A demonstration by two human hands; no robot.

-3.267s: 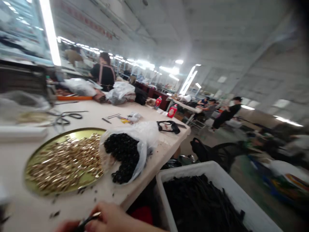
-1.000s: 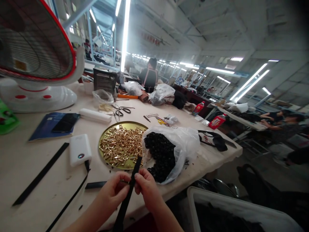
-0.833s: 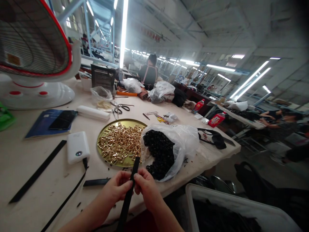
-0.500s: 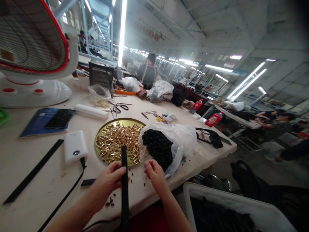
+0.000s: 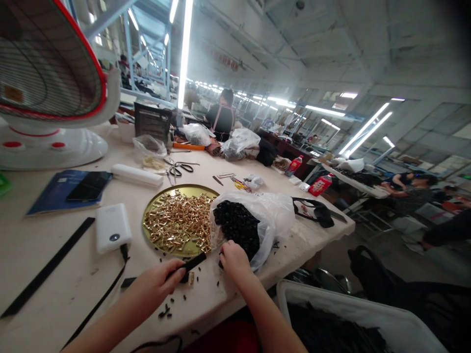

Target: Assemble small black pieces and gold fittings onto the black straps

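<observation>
My left hand (image 5: 165, 278) is closed around a black strap (image 5: 196, 261), whose free end points up and right toward my other hand. Beneath that strap a gold buckle (image 5: 191, 278) shows on a dark band end. My right hand (image 5: 235, 260) has its fingers pinched at the mouth of a clear plastic bag (image 5: 277, 211) filled with small black pieces (image 5: 237, 223). Something dark shows at those fingertips, too small to make out. Behind my left hand lies a round gold tray (image 5: 154, 196) heaped with gold metal buckles (image 5: 180, 220).
At left are a fan (image 5: 51, 137), a phone (image 5: 89, 185) on a blue booklet (image 5: 51, 196), a white power bank (image 5: 113, 228) with cable, and another black strap (image 5: 47, 267). Scissors (image 5: 180, 169) lie behind the tray. A white bin (image 5: 353, 294) stands below the table's right edge.
The strap in my left hand has swung from upright to slanting right, and a gold buckle now shows beneath it. My right hand has turned, its fingers nearer the black pieces.
</observation>
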